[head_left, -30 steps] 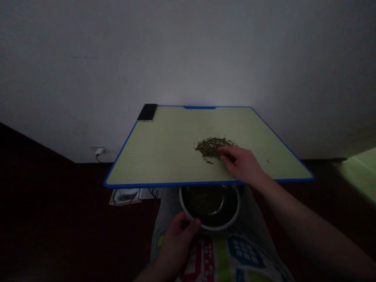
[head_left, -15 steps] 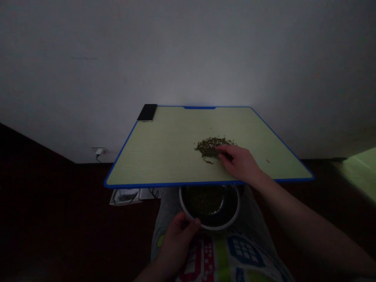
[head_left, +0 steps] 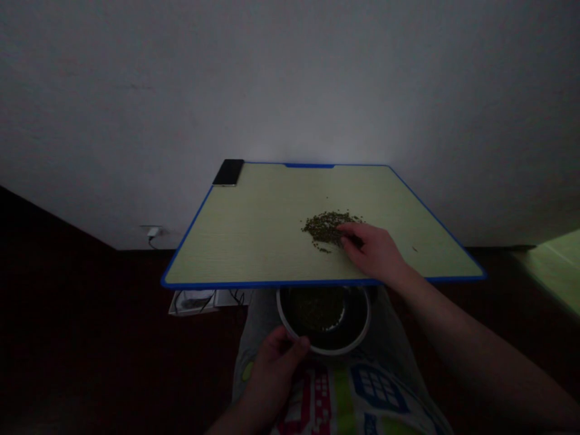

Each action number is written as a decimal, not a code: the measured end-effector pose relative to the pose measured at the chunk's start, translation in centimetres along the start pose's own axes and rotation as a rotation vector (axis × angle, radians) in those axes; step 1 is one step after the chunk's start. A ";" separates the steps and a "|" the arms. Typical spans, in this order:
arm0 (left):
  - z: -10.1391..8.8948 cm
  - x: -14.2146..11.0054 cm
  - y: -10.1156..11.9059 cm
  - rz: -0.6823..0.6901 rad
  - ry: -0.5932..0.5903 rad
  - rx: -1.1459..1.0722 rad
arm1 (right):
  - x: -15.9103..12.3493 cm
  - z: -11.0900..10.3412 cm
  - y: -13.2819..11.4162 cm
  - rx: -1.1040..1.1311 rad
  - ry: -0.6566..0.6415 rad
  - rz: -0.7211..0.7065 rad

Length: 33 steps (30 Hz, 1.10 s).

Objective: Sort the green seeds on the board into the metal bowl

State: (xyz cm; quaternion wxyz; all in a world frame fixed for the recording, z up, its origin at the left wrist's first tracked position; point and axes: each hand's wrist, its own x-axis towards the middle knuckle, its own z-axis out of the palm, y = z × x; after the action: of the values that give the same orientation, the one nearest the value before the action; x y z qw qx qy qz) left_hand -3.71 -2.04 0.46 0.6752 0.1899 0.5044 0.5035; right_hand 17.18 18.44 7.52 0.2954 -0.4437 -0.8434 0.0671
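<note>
A loose pile of small, dark greenish-brown seeds or beans (head_left: 324, 227) is spread on the pale folding table (head_left: 244, 241) with a blue edge. My right hand (head_left: 369, 249) rests at the pile's right side, its fingertips among the grains. Its thumb and index finger are apart, with a gap between them; the other fingers are hidden. Below the table's near edge, a round metal bowl (head_left: 356, 338) sits over my lap, holding a dark mass of similar-looking grains. My left hand (head_left: 276, 368) grips the bowl's near-left rim between thumb and fingers.
A dark phone (head_left: 229, 173) lies at the table's far left corner. Behind the table stands a plain wall (head_left: 290, 84), with a white plug (head_left: 154, 232) low on the left. White boxes with cables (head_left: 194, 302) are on the floor under the table's left side.
The view has shifted very slightly. My right hand stays at the pile with only a tiny finger movement, and my left hand keeps its hold on the bowl.
</note>
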 end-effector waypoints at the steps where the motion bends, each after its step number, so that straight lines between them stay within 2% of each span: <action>1: -0.1 0.0 -0.1 -0.007 -0.002 -0.004 | 0.0 0.0 0.0 0.001 0.002 0.003; 15: 0.2 -0.1 0.5 -0.030 0.016 0.000 | 0.5 0.4 -0.1 0.033 -0.029 -0.010; 33: 0.4 -0.3 0.8 -0.026 0.015 0.002 | 2.6 1.1 -0.6 0.050 -0.103 -0.015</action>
State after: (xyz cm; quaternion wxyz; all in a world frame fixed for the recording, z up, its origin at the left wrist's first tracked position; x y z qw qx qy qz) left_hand -3.68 -1.86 1.37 0.6777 0.1804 0.5125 0.4956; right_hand 15.04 20.29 8.01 0.2630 -0.4256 -0.8590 0.1089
